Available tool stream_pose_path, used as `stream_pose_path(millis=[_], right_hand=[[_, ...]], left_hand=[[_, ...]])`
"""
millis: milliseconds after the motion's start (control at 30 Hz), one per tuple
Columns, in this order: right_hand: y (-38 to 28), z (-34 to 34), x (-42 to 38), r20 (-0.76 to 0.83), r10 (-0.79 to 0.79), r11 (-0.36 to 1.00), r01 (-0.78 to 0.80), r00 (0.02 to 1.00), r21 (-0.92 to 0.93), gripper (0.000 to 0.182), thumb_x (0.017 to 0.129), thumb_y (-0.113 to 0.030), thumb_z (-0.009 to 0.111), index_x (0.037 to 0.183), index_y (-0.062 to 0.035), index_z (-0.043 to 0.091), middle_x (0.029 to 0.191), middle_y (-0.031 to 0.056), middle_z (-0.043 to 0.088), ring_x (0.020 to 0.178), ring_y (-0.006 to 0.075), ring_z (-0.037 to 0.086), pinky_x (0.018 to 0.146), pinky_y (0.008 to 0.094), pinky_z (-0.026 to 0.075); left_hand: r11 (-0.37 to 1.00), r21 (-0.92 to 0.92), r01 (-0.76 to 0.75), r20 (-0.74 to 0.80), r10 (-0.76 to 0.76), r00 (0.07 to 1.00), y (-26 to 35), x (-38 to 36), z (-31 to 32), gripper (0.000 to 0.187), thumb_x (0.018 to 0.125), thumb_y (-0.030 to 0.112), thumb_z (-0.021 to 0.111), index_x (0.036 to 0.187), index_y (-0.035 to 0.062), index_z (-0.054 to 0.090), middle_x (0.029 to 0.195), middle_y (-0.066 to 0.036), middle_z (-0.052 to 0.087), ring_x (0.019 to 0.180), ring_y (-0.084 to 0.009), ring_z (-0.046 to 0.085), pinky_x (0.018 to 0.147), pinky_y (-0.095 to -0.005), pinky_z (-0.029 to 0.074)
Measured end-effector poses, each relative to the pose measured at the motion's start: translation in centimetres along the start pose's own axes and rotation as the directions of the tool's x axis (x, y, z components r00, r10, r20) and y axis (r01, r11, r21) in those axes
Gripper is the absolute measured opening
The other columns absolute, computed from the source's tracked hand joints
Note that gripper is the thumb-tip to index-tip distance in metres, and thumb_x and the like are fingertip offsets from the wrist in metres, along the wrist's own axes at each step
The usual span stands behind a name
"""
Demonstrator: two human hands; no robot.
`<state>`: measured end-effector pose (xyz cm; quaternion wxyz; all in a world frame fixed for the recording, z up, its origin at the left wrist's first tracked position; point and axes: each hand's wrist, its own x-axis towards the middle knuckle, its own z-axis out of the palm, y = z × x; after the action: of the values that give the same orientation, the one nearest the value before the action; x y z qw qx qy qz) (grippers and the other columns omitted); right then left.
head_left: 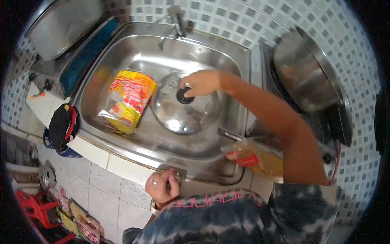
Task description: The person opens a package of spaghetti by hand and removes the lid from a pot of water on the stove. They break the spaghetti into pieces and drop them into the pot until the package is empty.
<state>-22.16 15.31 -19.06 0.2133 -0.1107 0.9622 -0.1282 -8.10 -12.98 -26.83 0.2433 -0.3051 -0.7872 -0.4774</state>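
Note:
In the metal sink, a round lid with a black knob sits on a pan whose handle points right. My right hand is closed on the knob. To the left of the lid lies a yellow and red plastic package. My left hand is near the sink's front edge, its fingers curled, a ring on one; whether it holds anything is hidden.
A faucet stands behind the sink. Large pots are at the upper left and right. A clear package lies at the sink's right edge, dark cloths at its left. A red stool is lower left.

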Motion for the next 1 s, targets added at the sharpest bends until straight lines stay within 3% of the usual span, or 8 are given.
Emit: stream_pose_path(millis=[100,233,333,433,700,800,900,1000], right_hand=[[-3.2,-3.7,-7.8,-0.061,-0.07,0.997,0.067,0.996,-0.049,0.041,0.079,-0.038,0.056,0.11,-0.0114,0.05,0.092,0.0142,0.058,0.081,0.0282,0.057,0.073,0.037,0.044],[-6.0,-4.3,-20.4,-0.385,-0.017,0.999,-0.004,0.923,-0.053,0.034,0.082,-0.029,0.055,0.107,-0.0072,0.052,0.091,0.0126,0.058,0.077,0.0255,0.057,0.069,0.0349,0.045],[-6.3,-1.3,-28.1,-0.418,0.152,0.985,-0.104,0.896,0.134,0.029,0.08,-0.023,0.057,0.104,-0.0062,0.054,0.092,0.0124,0.059,0.075,0.0273,0.058,0.066,0.0345,0.046],[-5.7,3.5,-32.7,-0.375,0.252,0.968,-0.229,0.892,0.107,0.028,0.077,-0.021,0.059,0.1,-0.0061,0.055,0.088,0.0132,0.06,0.077,0.0308,0.058,0.066,0.0372,0.046],[-5.4,12.3,-34.4,-0.267,0.417,0.908,-0.412,0.869,0.076,0.045,0.071,-0.027,0.063,0.108,-0.0046,0.05,0.095,0.0166,0.056,0.09,0.0325,0.055,0.074,0.0414,0.046],[-5.7,12.9,-33.4,-0.265,0.475,0.867,-0.498,0.839,-0.022,0.067,0.061,-0.038,0.07,0.113,-0.003,0.045,0.099,0.0161,0.053,0.094,0.0315,0.053,0.077,0.0386,0.045],[-4.9,13.0,-32.8,-0.256,0.474,0.869,-0.494,0.842,-0.015,0.064,0.061,-0.037,0.07,0.111,-0.003,0.048,0.098,0.0151,0.053,0.093,0.0311,0.053,0.078,0.0391,0.044],[-5.0,11.6,-32.8,-0.174,0.524,0.851,-0.509,0.834,0.126,0.055,0.064,-0.034,0.067,0.106,-0.0026,0.052,0.098,0.0143,0.054,0.093,0.0311,0.053,0.081,0.0386,0.043]], left_hand=[[0.994,-0.02,0.106,0.004,-0.106,0.994,0.2,-0.6,0.1,0.011,0.069,0.002,0.054,0.079,0.0022,0.06,0.062,-0.008,0.056,0.052,-0.0232,0.052,0.049,-0.0313,0.042],[0.995,-0.031,0.091,0.008,-0.091,0.996,0.4,-0.7,0.3,0.011,0.077,0.001,0.051,0.084,-0.0023,0.059,0.071,-0.013,0.057,0.057,-0.0214,0.052,0.051,-0.0286,0.041],[0.981,-0.06,0.186,0.037,-0.184,0.982,-0.2,-1.2,0.4,0.012,0.079,0.001,0.05,0.087,-0.0027,0.058,0.075,-0.012,0.058,0.061,-0.0198,0.053,0.053,-0.0275,0.041],[0.952,-0.129,0.276,0.085,-0.267,0.96,-0.7,-1.3,0.4,0.012,0.082,0.002,0.049,0.089,-0.0032,0.058,0.079,-0.01,0.06,0.063,-0.0153,0.051,0.054,-0.0251,0.04],[0.841,-0.335,0.424,0.222,-0.367,0.903,-1.0,-0.4,0.3,0.014,0.087,0.006,0.047,0.094,-0.0024,0.055,0.08,-0.002,0.054,0.059,-0.0057,0.041,0.051,-0.019,0.035],[0.786,-0.403,0.469,0.212,-0.418,0.883,-0.3,0.5,0.2,0.015,0.088,0.008,0.047,0.098,-0.0014,0.053,0.081,-0.002,0.053,0.06,-0.0054,0.04,0.053,-0.0194,0.036],[0.764,-0.465,0.446,0.198,-0.401,0.894,3.4,2.1,1.2,0.015,0.088,0.008,0.046,0.098,-0.0011,0.053,0.08,-0.003,0.054,0.061,-0.0057,0.042,0.055,-0.0201,0.038],[0.785,-0.51,0.35,0.263,-0.245,0.933,6.4,2.8,2.1,0.012,0.086,0.007,0.049,0.093,-0.0005,0.056,0.079,-0.004,0.056,0.061,-0.007,0.047,0.054,-0.0209,0.039]])
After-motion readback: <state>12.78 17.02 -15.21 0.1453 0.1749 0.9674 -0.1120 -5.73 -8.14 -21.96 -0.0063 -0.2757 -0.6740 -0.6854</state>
